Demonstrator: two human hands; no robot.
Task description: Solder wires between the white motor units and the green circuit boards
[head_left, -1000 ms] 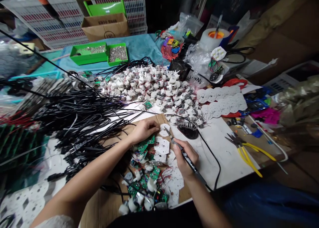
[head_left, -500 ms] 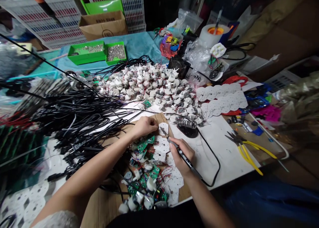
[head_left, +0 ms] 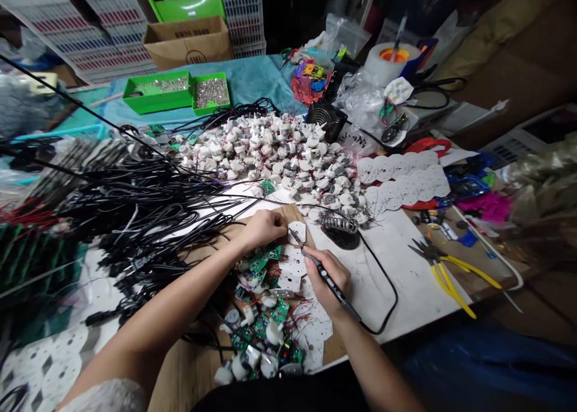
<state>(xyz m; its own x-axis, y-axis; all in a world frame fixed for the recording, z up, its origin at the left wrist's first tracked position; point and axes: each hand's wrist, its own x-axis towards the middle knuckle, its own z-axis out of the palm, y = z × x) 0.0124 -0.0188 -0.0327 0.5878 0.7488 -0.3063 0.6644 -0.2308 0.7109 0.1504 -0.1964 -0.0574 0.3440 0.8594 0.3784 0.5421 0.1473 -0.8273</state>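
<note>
My right hand (head_left: 328, 280) grips a black soldering iron (head_left: 332, 287) like a pen. Its tip rests over a small white circuit board (head_left: 297, 232), touching or very close to it; I cannot tell which. Beside that board's left edge, my left hand (head_left: 265, 227) is closed in a pinch, and whatever its fingers hold is too small to make out. More white boards (head_left: 291, 281) lie in an overlapping row toward me. Left of them sit green circuit boards (head_left: 280, 310) with thin wires and white plastic parts (head_left: 274, 333), on a wooden board (head_left: 183, 370).
A coil iron stand (head_left: 339, 227) is right of the boards. Behind rises a heap of white motor-like parts (head_left: 265, 148); black cables (head_left: 148, 202) crowd the left. Yellow-handled pliers (head_left: 444, 274) lie right. Green trays (head_left: 155, 103) of small metal pieces stand at the back.
Both hands stay almost in place, with the iron's tip still at the same white board. The whole view has shifted very slightly.
</note>
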